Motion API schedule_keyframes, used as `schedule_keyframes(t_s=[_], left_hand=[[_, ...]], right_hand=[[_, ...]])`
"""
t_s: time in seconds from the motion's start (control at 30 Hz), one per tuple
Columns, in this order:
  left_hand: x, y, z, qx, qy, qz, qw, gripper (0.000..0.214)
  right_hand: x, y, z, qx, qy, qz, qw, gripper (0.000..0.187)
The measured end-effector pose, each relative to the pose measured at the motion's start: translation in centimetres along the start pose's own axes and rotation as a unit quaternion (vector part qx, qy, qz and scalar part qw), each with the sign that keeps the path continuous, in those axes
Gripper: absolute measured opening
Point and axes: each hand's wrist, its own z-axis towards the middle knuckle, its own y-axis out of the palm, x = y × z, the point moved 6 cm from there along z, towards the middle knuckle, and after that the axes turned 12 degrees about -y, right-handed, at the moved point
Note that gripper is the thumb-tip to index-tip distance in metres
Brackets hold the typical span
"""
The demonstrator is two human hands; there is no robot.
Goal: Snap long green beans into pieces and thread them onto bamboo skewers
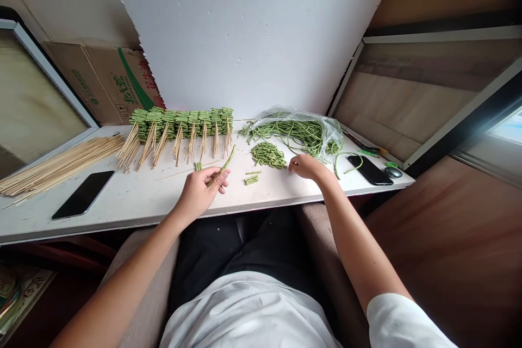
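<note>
The left hand [202, 191] grips a long bean [227, 159]; right hand's [308, 167] grip, near cut beans [268, 155], unclear.

The left hand [199, 191] covers the lower part of a bean [228, 159], and the right hand's [306, 167] curled fingers hide whatever lies beneath them. Plastic blurs the beans [293, 138] inside the bag [326, 133]. A board [240, 38] hides much of a box [108, 82] and its print. A green-handled object [365, 147] is too small to tell. Printed paper [20, 299] runs off the bottom-left corner.
</note>
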Motion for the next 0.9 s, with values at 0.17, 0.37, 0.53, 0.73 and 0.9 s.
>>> schedule_keyframes(t_s=[0.17,0.37,0.53,0.73,0.9], left_hand=[[-0.2,0.0,0.0,0.0,0.003,0.0,1.0,0.049],[-0.5,0.2,0.2,-0.011,-0.003,-0.011,1.0,0.047],[-0.7,0.6,0.3,-0.039,0.007,0.009,0.999,0.048],[-0.5,0.8,0.0,-0.05,0.01,0.039,0.998,0.046],[-0.2,0.8,-0.1,-0.052,0.014,0.03,0.998,0.046]], right_hand=[[-0.7,-0.5,0.3,0.089,-0.033,-0.011,0.995,0.042],[-0.6,-1.3,-0.2,0.094,-0.009,-0.008,0.995,0.038],[0.0,-1.5,-0.3,0.078,0.015,-0.006,0.997,0.036],[1.0,-0.6,0.0,0.042,0.047,-0.034,0.997,0.034],[-0.4,0.0,0.6,0.075,-0.041,0.021,0.996,0.043]])
